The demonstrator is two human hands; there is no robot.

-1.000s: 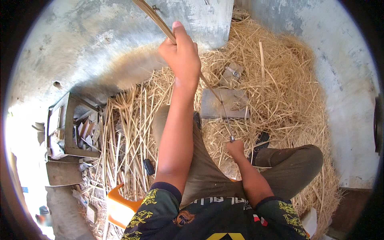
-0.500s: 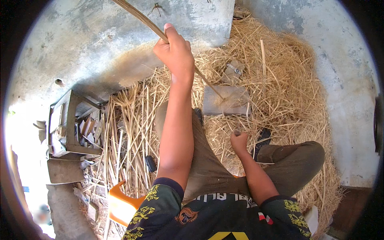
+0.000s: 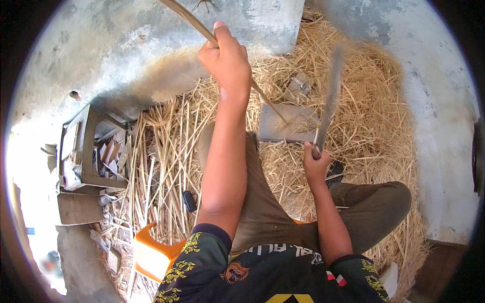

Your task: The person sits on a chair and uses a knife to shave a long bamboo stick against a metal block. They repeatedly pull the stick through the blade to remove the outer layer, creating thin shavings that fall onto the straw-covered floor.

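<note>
My left hand (image 3: pixel 228 65) is raised and wrapped round a long thin bamboo strip (image 3: pixel 194 25). The strip slants down from the upper left, and its lower end touches or nearly touches a grey block (image 3: pixel 272 126) lying in the shavings. Closed on the dark handle of a machete (image 3: pixel 331 96), my right hand (image 3: pixel 316 165) is low and to the right of the block. The machete's blade points up and away and is smeared by motion. My left forearm hides part of the strip.
Straw-like shavings (image 3: pixel 369 101) cover the floor around my legs. Several long strips (image 3: pixel 166 146) lie at left beside a wooden frame (image 3: pixel 91 156) holding scraps. An orange stool (image 3: pixel 151 252) and a small dark case (image 3: pixel 189 201) are near my left side. Walls stand ahead and right.
My right hand has swung the machete upward and slightly right, so its blade now shows broad and upright. My left hand keeps the strip in nearly the same place.
</note>
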